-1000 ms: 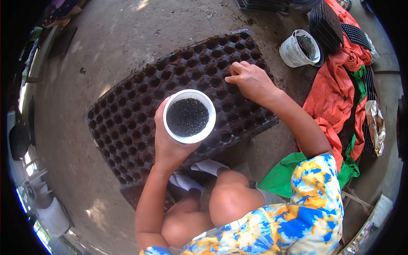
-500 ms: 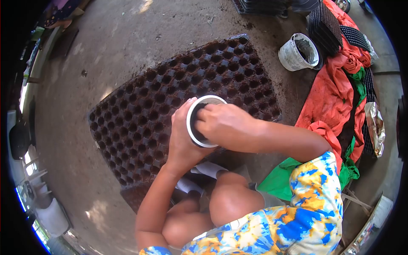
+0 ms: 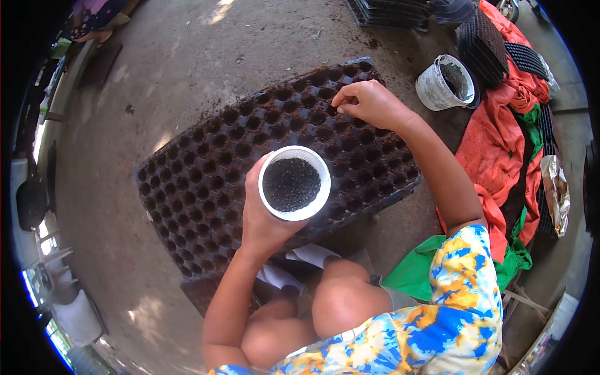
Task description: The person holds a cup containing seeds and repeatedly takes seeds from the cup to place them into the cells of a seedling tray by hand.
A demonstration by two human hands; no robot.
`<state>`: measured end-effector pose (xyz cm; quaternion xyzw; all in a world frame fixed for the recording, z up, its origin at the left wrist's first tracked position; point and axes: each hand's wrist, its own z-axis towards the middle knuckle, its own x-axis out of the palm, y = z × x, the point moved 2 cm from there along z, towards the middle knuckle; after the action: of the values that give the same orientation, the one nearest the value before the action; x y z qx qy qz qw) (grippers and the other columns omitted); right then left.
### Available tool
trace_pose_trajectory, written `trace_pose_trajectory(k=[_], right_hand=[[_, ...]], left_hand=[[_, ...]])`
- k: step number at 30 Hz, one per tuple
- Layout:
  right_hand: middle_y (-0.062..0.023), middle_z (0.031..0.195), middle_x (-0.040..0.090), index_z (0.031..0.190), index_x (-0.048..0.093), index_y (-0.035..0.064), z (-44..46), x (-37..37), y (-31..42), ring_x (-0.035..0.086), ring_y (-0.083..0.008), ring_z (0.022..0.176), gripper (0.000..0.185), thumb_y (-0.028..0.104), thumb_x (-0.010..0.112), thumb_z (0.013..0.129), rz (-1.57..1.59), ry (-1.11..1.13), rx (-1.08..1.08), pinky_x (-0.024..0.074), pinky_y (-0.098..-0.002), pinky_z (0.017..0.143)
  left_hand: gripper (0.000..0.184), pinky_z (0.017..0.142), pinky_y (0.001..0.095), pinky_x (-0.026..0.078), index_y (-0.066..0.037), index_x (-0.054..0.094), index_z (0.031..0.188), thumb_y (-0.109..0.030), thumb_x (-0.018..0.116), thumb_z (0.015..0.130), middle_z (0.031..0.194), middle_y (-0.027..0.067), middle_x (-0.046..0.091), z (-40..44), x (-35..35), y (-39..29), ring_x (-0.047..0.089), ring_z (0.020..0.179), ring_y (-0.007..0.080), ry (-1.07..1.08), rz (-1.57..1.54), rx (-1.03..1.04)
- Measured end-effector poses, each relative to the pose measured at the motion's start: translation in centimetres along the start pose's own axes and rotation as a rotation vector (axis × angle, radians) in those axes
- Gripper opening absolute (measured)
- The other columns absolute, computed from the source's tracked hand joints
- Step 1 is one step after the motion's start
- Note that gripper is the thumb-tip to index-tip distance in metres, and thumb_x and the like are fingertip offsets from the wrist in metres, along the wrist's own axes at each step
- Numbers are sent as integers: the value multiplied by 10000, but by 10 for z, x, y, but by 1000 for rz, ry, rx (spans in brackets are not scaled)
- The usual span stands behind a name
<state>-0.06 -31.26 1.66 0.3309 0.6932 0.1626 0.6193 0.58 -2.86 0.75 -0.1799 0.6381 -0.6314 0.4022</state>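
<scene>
Black tray with rows of holes spreads across the middle, a white bucket to the right of its far corner. The right hand is over the tray's far right part; whether its fingertips meet cannot be told. The left hand is wrapped around a white cup of small dark grains.

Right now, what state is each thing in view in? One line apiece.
Left hand: wrapped around the white cup
White cup: open-topped, partly filled with dark granules
Right hand: curled over the cell tray; whether it holds anything, can't tell
Cell tray: cells hollowed, dark soil in and around them
Bucket: open, smeared outside
Red sheet: crumpled
Green sheet: loosely spread
</scene>
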Motion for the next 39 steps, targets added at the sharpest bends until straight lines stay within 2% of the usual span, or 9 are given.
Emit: trace_pose_trajectory(k=[10,13,21,25,29,32,34,36,39], right_hand=[[-126,894,712,959,710,47,2,2,-4,676,-249,781,162,142,674,833,8,3,50,521,-345,737],[-121,832,712,927,682,-2,1,0,2,678,-180,769,158,120,706,830,-30,-16,61,514,-308,723],[-126,817,707,924,695,9,7,2,-2,671,-201,736,180,158,724,827,-52,-41,28,511,-319,711],[-127,814,707,908,707,16,13,-2,4,679,-217,737,192,186,734,823,-54,-17,75,516,-328,710],[-125,821,705,878,724,26,23,-5,3,684,-234,748,183,199,727,820,-144,-241,-62,530,-321,714],[-120,805,694,831,727,43,-11,-11,58,681,-248,754,131,167,729,791,34,-290,-378,533,-330,704],[-125,829,682,841,708,43,-41,7,94,679,-271,783,108,119,720,764,-74,39,-531,542,-352,711],[-135,870,673,887,672,35,-61,38,110,676,-288,808,162,64,702,731,-235,202,-498,553,-380,712],[-151,840,687,845,684,12,-60,71,106,689,-324,810,150,70,673,708,-301,39,-684,569,-404,708]], left_hand=[[1067,1060,361,394,-27,274,1410,-38,890,539,1328,133,488,1,-2,2,508,1231,239,-15,15,6],[1071,1060,361,395,-28,269,1412,-35,889,539,1328,134,488,1,-2,3,509,1231,240,-11,29,15],[992,1010,356,425,-39,310,1397,-80,880,586,1283,143,512,2,-1,4,543,1177,247,-36,27,42],[1058,1061,364,392,-25,267,1412,-52,889,556,1329,140,484,2,-2,2,508,1231,244,-8,42,24],[1061,1060,365,390,-20,264,1412,-62,893,558,1332,139,481,2,0,3,504,1232,243,4,15,24],[1063,1055,366,392,-24,262,1415,-70,895,562,1334,138,481,5,3,7,503,1229,246,3,71,54],[1048,1056,386,379,-25,280,1405,-103,899,562,1346,154,464,6,6,6,482,1236,278,13,111,63],[1021,1063,426,353,-20,318,1381,-162,905,558,1371,185,430,8,10,2,442,1252,341,25,129,56],[1023,1068,445,342,-27,325,1376,-179,907,549,1374,191,431,6,12,0,425,1259,363,40,135,68]])
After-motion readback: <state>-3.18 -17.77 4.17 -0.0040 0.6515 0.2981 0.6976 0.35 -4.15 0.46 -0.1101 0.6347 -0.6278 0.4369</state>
